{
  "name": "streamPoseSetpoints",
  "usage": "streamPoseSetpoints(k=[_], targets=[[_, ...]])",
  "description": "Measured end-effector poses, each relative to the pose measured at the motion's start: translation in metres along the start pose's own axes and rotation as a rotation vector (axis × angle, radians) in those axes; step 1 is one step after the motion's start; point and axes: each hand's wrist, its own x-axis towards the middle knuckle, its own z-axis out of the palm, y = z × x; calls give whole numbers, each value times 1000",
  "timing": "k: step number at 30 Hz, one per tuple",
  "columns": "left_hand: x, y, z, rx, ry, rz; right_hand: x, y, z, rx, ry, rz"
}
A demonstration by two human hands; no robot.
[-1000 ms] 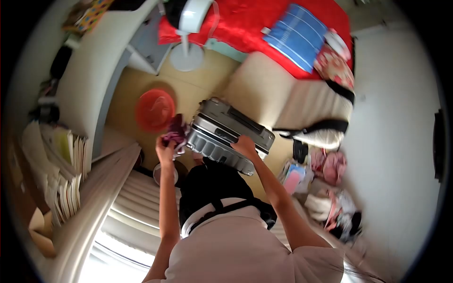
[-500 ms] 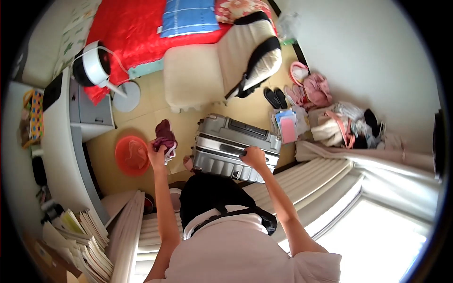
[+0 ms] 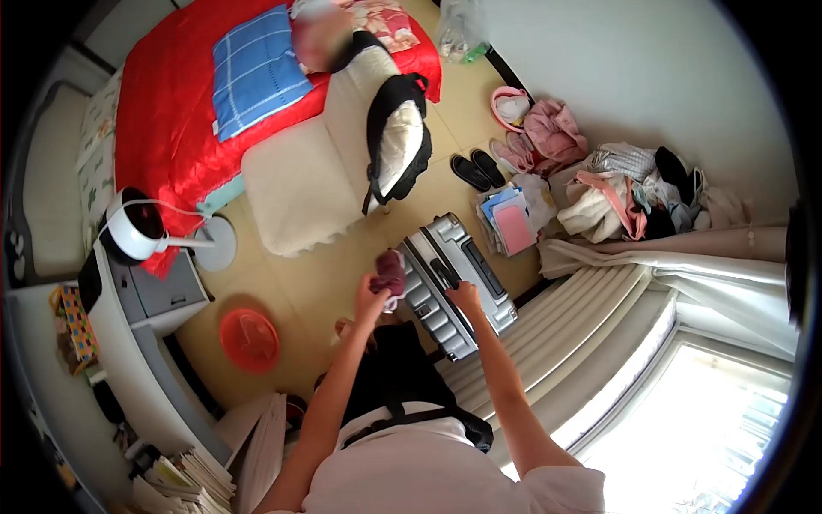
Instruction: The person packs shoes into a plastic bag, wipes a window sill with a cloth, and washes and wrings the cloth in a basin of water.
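Note:
A maroon cloth item with pale edges [image 3: 390,272] is gripped in my left hand [image 3: 370,300], beside the left end of a silver hard-shell suitcase [image 3: 479,278]. The fingers of my right hand [image 3: 464,296] are closed around the suitcase's dark handle [image 3: 444,272]. The suitcase stands on the tiled floor just in front of my legs, closed and turned at a slant.
An orange-red basin [image 3: 249,339] sits on the floor at the left. Ahead are a cream chair [image 3: 295,184] with a black bag and a red-covered bed [image 3: 163,128]. Black slippers [image 3: 478,170], papers [image 3: 514,228] and heaped clothes [image 3: 625,193] lie to the right, near curtains [image 3: 565,325].
The view has swung to the right. My left hand has carried the maroon cloth from near the basin to the suitcase, which now stands at a steeper slant with my right hand still on its handle.

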Motion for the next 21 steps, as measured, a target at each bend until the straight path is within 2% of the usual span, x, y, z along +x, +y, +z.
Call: streamPoseSetpoints(k=[3,5,7,9,14,17,19,21], targets=[[9,-3,39,206,-34,115,14,28,-1,148,159,-13],[9,2,50,93,-162,41,28,41,-13,161,212,77],[12,10,56,154,-211,38,49,37,-26,120,336,135],[16,6,55,226,-260,40,65,25,-43,155,287,172],[20,-5,45,148,-228,-11,104,-6,-53,95,400,239],[14,25,27,147,-189,-113,133,-24,-67,52,475,263],[7,37,12,176,-156,-201,152,-24,-82,103,487,238],[3,32,-4,205,-36,-250,165,-22,-91,23,493,116]])
